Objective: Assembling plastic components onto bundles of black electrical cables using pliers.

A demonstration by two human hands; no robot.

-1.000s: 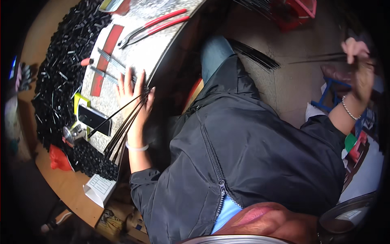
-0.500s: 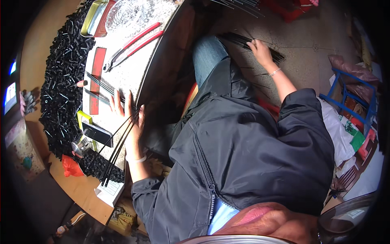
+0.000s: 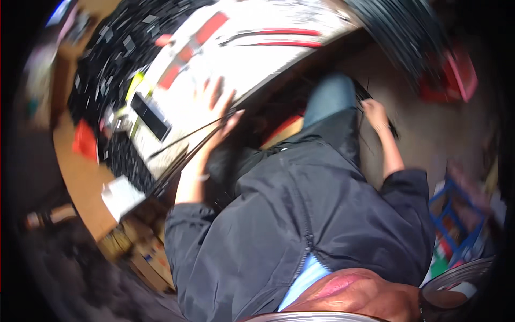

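My left hand (image 3: 214, 110) lies at the near edge of the white-topped table (image 3: 257, 67), fingers spread over the surface. Several thin black rods (image 3: 185, 138) are caught by its thumb and trail back toward me past the forearm. Low on the right, my right hand (image 3: 375, 115) reaches down beside my knee. Its fingers are closed at a bundle of thin black rods (image 3: 394, 130) near the floor; blur hides how many it grips. Cutting pliers with red handles (image 3: 284, 33) rest farther up the table. A dark phone (image 3: 151, 118) leans left of my left hand.
Small black tubes (image 3: 123, 43) are heaped along the table's far side. A red plastic bag (image 3: 85, 142) and a white box (image 3: 123, 196) sit at its left end. Long grey rods (image 3: 397, 32) jut over a red container (image 3: 461, 75). A blue frame (image 3: 466, 225) stands right.
The whole view has swung, with the table shifting right and blurring. My left hand still keeps the rods at the table edge; my right hand stays low at the floor bundle.
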